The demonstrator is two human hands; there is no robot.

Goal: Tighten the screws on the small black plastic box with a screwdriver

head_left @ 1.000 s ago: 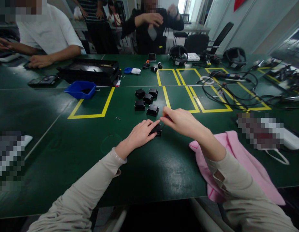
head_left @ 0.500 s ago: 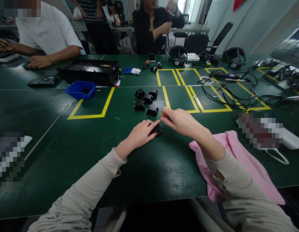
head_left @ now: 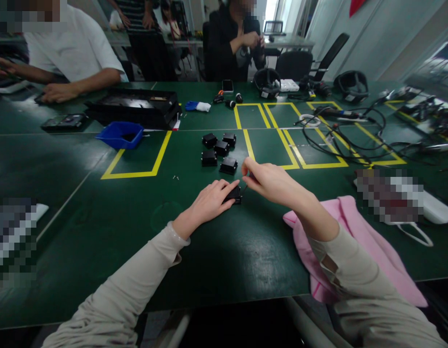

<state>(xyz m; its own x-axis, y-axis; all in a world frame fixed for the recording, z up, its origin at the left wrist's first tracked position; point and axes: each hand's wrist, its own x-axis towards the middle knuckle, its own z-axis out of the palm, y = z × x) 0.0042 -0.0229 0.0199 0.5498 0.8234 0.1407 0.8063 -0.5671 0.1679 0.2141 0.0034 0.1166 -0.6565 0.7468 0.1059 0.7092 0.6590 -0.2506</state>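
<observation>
My left hand (head_left: 213, 198) lies over a small black box (head_left: 236, 195) on the green table, gripping it with thumb and fingers and pressing it down. Just to the right, my right hand (head_left: 264, 180) is closed in a pinch around a thin dark rod-like tool (head_left: 244, 189). Its lower end points at the right side of the box; whether it touches cannot be made out. Most of the tool is hidden by my fingers. Beyond my hands stand several similar black boxes (head_left: 221, 148) in a loose group.
Tiny screws (head_left: 176, 177) lie left of the boxes, near a blue scoop-shaped bin (head_left: 121, 135). A large black tray (head_left: 133, 107) stands behind it. Pink cloth (head_left: 349, 232) lies under my right forearm. Cables (head_left: 349, 137) spread at right. People sit across the table.
My right hand has shifted very slightly, its fingers turning with the tool. The left hand and the box stay put. Across the table, a person in black has leaned right and lowered their hands.
</observation>
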